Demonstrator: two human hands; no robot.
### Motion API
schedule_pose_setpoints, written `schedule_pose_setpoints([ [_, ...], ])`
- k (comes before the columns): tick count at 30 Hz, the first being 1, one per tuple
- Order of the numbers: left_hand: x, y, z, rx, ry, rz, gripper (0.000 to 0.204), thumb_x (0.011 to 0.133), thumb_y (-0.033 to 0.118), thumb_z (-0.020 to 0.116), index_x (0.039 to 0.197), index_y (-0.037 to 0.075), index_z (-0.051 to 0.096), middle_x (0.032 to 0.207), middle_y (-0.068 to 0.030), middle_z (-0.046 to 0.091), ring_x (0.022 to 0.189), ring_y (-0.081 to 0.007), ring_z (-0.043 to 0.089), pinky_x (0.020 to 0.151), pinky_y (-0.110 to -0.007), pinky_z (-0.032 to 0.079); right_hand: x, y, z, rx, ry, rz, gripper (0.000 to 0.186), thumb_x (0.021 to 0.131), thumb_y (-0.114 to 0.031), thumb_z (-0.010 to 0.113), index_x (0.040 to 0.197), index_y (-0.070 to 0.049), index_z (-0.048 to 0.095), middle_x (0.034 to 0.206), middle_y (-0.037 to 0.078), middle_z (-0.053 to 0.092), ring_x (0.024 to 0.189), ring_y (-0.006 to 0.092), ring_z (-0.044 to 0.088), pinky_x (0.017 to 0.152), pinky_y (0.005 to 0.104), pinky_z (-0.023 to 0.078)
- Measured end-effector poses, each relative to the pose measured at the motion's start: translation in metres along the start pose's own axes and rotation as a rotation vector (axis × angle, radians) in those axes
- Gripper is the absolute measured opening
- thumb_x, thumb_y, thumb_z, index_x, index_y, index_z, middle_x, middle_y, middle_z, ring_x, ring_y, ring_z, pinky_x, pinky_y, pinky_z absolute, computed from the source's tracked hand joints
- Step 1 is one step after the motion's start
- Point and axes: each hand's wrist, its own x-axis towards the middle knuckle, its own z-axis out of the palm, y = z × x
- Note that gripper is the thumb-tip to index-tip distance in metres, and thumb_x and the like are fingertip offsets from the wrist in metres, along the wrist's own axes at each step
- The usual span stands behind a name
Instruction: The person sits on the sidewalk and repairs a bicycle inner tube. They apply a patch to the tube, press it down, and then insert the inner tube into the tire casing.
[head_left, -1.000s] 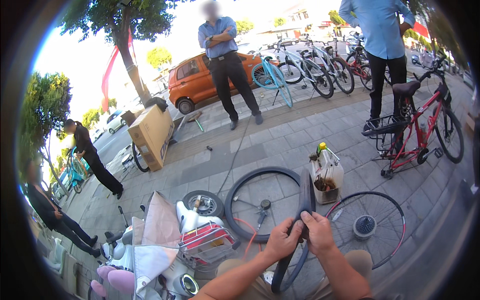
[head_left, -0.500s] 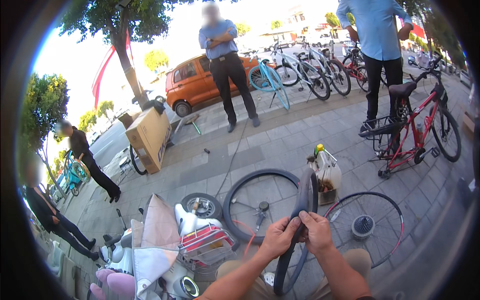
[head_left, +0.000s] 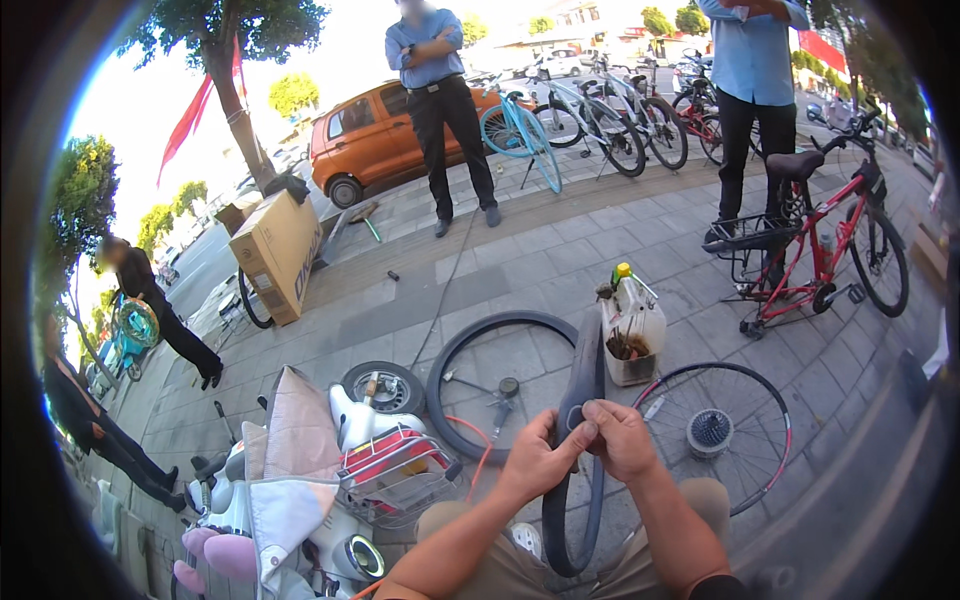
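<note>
My left hand and my right hand grip a black bicycle inner tube, thumbs meeting at a small oval patch-like mark on it. The tube hangs in a long loop between my knees. Just beyond lie a black tyre with a pump-like tool inside its ring and a red-rimmed wheel with a cassette. A translucent jug with a yellow cap, cut open at the front, stands behind the tube.
A white scooter with basket and a small wheel sit at lower left. A red bicycle stands right, a large carton upper left. Several people stand around, one in blue. An orange car and parked bicycles are behind.
The view has shifted, so the surroundings appear higher and further left. My thumbs have moved on the tube, exposing the oval mark. The right-hand bystander's arms have risen to fold across the chest.
</note>
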Motion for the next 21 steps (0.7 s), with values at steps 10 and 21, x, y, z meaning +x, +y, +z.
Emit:
schedule_pose_setpoints([
  [10,-0.001,0.005,-0.005,0.025,0.048,0.033,0.021,0.108,0.016,0.069,0.123,0.001,0.068,0.098,-0.0045,0.075,0.077,-0.0107,0.071,0.068,-0.028,0.059,-0.006,-0.01,0.025,-0.456,0.114,-0.428,0.02,0.107,-0.017,0.072,0.1,0.002,0.075,0.089,0.001,0.068,0.081,0.0086,0.064,0.07,0.0287,0.053],
  [21,-0.001,-0.016,0.001,0.288,0.029,0.427,0.02,0.108,0.017,0.068,0.097,0.001,0.066,0.077,-0.0032,0.066,0.062,-0.0098,0.065,0.054,-0.026,0.05,-0.016,0.009,0.007,0.159,0.08,0.018,0.025,0.111,-0.028,0.066,0.107,-0.004,0.073,0.084,-0.002,0.066,0.071,0.003,0.054,0.059,0.02,0.04],
])
